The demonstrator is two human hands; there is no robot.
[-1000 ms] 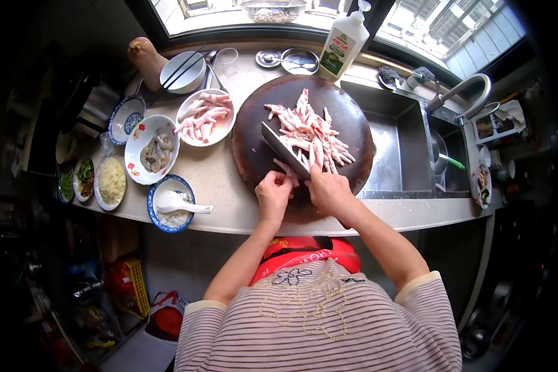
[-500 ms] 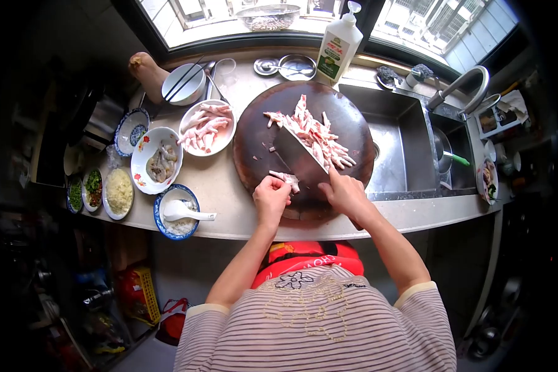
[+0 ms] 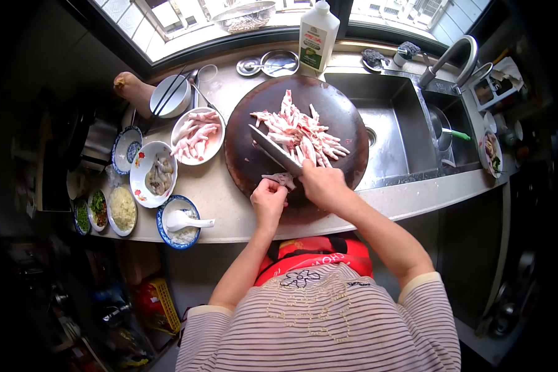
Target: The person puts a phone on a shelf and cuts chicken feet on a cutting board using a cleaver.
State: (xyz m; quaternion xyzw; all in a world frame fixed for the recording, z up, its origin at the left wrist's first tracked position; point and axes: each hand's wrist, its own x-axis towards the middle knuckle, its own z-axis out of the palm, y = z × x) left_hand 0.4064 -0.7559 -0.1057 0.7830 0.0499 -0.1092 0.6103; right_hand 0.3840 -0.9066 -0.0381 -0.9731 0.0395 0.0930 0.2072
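Near the front of a round dark chopping board (image 3: 343,106), my left hand (image 3: 268,203) is closed on a pale chicken foot (image 3: 281,180), pinching it against the wood. My right hand (image 3: 323,186) grips a cleaver (image 3: 275,152), its handle hidden in the fist. The blade slants up to the left, between the held foot and a heap of cut chicken feet (image 3: 304,131) on the board's middle and right. More whole chicken feet fill a white bowl (image 3: 219,144) left of the board.
Leftward stand a flowered bowl (image 3: 144,196) of greyish food, a blue-rimmed bowl (image 3: 162,232) with a white spoon (image 3: 183,221), and a dish of minced garlic-like bits (image 3: 123,208). Right lies a steel sink (image 3: 387,111). Behind the board stands a white bottle (image 3: 318,38).
My right hand and the cleaver have moved left, bringing the blade closer to the held foot. My left hand still pinches the foot. The whole view has shifted and tilted slightly.
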